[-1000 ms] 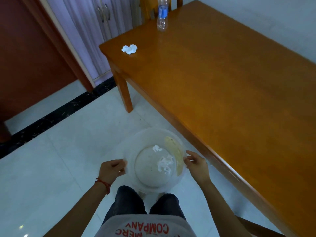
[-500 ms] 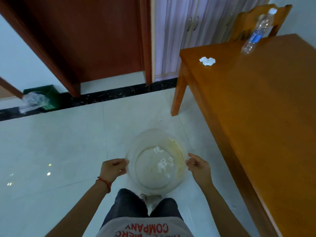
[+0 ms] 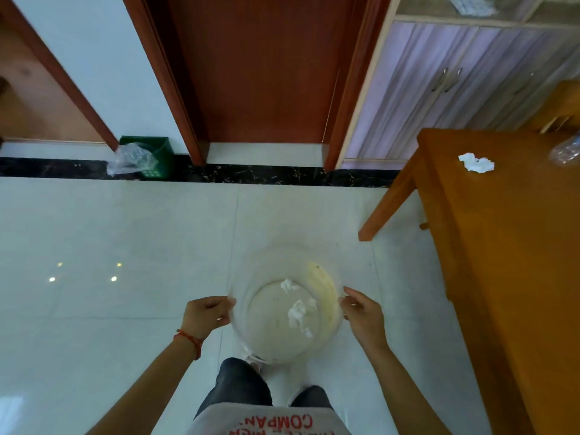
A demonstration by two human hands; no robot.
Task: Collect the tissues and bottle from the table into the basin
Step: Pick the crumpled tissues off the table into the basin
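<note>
— Both hands have a grip on the basin (image 3: 284, 304): the left hand (image 3: 205, 315) clasps the left side of its rim, the right hand (image 3: 364, 317) clasps the right side, fingers curled over the edge.

— Where is the basin itself?

— Held out in front of the person's body, above the pale tiled floor (image 3: 125, 246), clear of the desk (image 3: 518, 262). It is see-through, with a yellowish smear on its far right wall.

— Anything in it?

— Two crumpled white tissues (image 3: 299, 312) lie on the bottom, one small piece farther off, one larger clump nearer the right hand.

— And what is on the desk?

— One crumpled tissue on the desk (image 3: 476, 162) sits near the far left corner of the wooden top. Just right of it, at the frame's right edge, part of a clear plastic bottle (image 3: 566, 152) shows; whether it stands or lies I cannot tell. The desk is to the right of the person, well apart from the basin.

— Anything else around?

— A red cord bracelet (image 3: 190, 340) circles the left wrist. By the far wall, left of the brown door (image 3: 263, 73), stands a green bin (image 3: 153, 155) with a clear plastic bag hanging out.
</note>
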